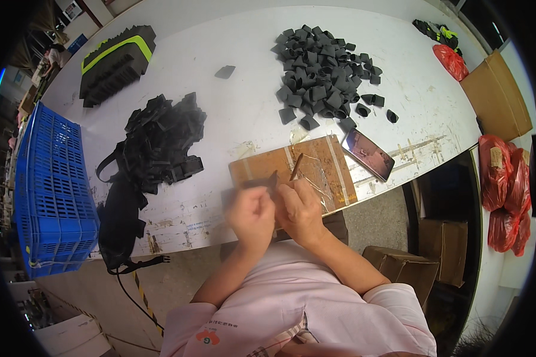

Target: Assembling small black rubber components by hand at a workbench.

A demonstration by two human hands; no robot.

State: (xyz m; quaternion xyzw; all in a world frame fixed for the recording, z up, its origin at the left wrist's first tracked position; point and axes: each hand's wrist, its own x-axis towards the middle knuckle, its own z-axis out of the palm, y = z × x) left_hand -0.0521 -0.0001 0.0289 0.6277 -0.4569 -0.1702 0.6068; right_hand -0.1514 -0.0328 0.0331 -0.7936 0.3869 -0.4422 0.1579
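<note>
My left hand (253,215) is curled and smeared by motion, over the near edge of a brown cardboard sheet (253,168). A small dark piece (261,182), blurred, shows at its fingertips and reaches toward my right hand (301,207). The fingers of my right hand are bent and closed, close beside the left. A thin brown stick-like tool (296,166) sticks up from them; its lower end is hidden. Clear, shiny strips (317,178) lie on the cardboard.
Beyond the cardboard lies a heap of dark grey foam sleeves (321,74). A phone (368,154) rests to the right. On the left are black straps (161,143), a banded grey stack (118,62) and a blue crate (59,190). Red bags (505,190) and cartons (443,247) stand at right.
</note>
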